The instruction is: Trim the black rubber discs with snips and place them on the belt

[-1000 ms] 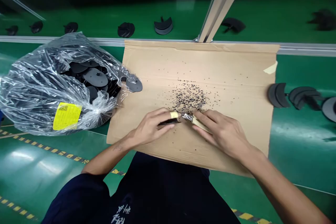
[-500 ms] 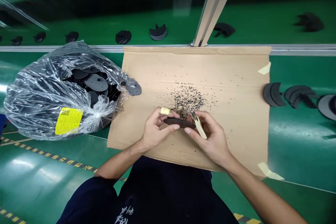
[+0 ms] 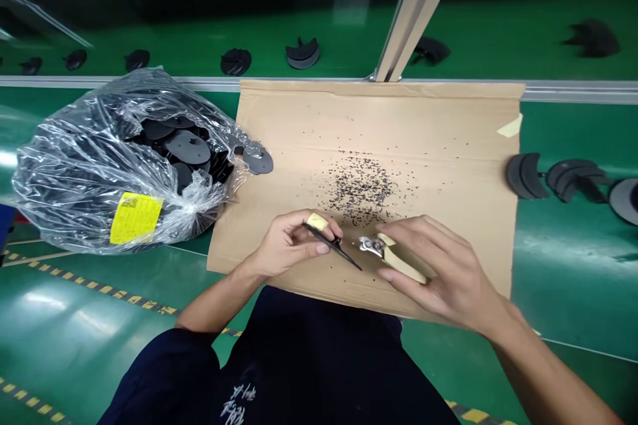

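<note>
A thin black disc [image 3: 343, 255], seen nearly edge-on and tilted down to the right, is pinched between the thumb and fingers of my left hand [image 3: 292, 242]. Yellowish tape wraps one finger of that hand. My right hand [image 3: 443, 272] holds cutting pliers [image 3: 403, 267] with cream handles, their metal head pointing left, a short gap from the disc. Beneath and beyond both hands, many tiny black bits [image 3: 366, 186] lie scattered on a brown cardboard sheet [image 3: 279, 106].
At the left a clear plastic bag [image 3: 80, 166] with a yellow label holds black discs [image 3: 187, 147]; one disc [image 3: 258, 158] lies at its mouth. Curved black parts [image 3: 526, 176] stand on the green surface to the right. More dark parts [image 3: 302, 53] sit beyond the metal rail.
My right hand and the pliers have moved right, away from the disc. My left hand has shifted slightly left, and the disc has turned so it slants down to the right.
</note>
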A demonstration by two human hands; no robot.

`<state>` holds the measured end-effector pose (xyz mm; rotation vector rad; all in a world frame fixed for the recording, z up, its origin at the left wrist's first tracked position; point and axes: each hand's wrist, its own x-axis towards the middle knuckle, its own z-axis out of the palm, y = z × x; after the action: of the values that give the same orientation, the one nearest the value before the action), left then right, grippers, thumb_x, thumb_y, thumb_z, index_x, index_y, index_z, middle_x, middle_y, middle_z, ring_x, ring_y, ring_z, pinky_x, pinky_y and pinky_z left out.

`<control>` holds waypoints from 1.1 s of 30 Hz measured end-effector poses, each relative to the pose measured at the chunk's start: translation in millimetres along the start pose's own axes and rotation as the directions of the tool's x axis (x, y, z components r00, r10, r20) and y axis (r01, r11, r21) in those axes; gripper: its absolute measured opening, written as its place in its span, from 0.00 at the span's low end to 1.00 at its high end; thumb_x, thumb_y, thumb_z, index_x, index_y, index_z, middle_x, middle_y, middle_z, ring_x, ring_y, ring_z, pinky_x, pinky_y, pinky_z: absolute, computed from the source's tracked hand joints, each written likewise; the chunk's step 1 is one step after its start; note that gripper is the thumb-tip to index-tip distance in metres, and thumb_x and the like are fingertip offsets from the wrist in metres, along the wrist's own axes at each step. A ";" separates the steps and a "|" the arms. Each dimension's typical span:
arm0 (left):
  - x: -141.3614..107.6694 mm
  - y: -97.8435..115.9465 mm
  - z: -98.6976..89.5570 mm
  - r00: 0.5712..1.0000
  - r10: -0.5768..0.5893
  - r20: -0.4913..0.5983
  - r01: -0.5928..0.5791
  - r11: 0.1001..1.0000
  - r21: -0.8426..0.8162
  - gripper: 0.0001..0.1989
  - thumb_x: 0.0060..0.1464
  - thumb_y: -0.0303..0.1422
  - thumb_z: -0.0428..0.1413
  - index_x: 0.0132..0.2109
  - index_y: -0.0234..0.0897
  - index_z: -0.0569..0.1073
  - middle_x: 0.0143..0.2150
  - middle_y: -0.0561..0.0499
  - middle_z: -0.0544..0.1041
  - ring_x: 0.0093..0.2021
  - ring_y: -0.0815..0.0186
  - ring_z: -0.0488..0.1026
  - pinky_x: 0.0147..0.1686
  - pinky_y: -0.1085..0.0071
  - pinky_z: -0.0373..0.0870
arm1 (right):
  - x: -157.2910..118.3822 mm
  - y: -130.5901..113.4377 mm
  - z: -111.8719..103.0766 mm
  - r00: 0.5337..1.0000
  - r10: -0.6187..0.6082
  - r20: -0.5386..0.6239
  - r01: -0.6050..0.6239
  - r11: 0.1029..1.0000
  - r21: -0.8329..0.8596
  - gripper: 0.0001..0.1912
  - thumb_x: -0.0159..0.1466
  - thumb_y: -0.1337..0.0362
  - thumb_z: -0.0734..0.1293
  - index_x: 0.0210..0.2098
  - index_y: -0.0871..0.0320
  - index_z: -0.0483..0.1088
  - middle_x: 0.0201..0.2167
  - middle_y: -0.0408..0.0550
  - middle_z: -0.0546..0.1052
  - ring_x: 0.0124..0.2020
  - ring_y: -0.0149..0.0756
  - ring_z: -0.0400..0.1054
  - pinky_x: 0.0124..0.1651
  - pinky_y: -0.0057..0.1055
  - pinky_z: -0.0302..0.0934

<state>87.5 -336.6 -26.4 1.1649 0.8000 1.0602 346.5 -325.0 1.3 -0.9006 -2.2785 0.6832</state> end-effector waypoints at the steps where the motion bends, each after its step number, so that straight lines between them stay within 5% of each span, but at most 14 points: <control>1: -0.5 -0.7 0.1 1.000 -0.018 0.000 0.018 0.998 -0.053 0.10 0.54 0.35 0.67 0.39 0.33 0.78 0.41 0.45 0.82 0.40 0.66 0.81 0.40 0.73 0.79 | 0.4 0.3 -0.5 0.999 -0.030 0.011 0.031 0.998 -0.049 0.22 0.67 0.58 0.70 0.59 0.54 0.65 0.42 0.55 0.78 0.39 0.44 0.74 0.39 0.40 0.70; 10: -5.0 -3.1 -3.7 0.997 0.066 -0.025 -0.067 0.998 -0.018 0.09 0.53 0.35 0.69 0.37 0.35 0.80 0.40 0.45 0.82 0.39 0.66 0.81 0.40 0.72 0.79 | 8.9 -10.4 0.8 0.991 -0.132 0.011 0.129 0.946 -0.298 0.14 0.70 0.62 0.67 0.53 0.60 0.68 0.36 0.51 0.79 0.33 0.37 0.72 0.34 0.32 0.67; 23: -6.3 -9.5 0.4 0.963 0.264 -0.049 -0.258 0.961 0.095 0.03 0.56 0.29 0.66 0.38 0.38 0.81 0.40 0.49 0.83 0.39 0.67 0.81 0.39 0.72 0.81 | 6.4 -12.3 4.6 0.991 -0.133 -0.004 0.127 0.951 -0.281 0.15 0.71 0.62 0.66 0.53 0.64 0.68 0.34 0.52 0.77 0.32 0.36 0.72 0.31 0.31 0.66; 33: -5.0 -7.3 2.4 0.955 0.289 -0.065 -0.276 0.949 0.152 0.02 0.55 0.29 0.67 0.35 0.37 0.81 0.37 0.48 0.84 0.35 0.67 0.82 0.36 0.73 0.80 | 2.7 -15.8 1.8 0.989 -0.139 0.052 0.148 0.898 -0.413 0.14 0.71 0.62 0.65 0.55 0.59 0.70 0.32 0.49 0.79 0.31 0.37 0.73 0.29 0.32 0.65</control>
<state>89.8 -342.5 -33.1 1.3917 0.8013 1.3152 336.9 -333.6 11.0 -0.9006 -2.5293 0.1370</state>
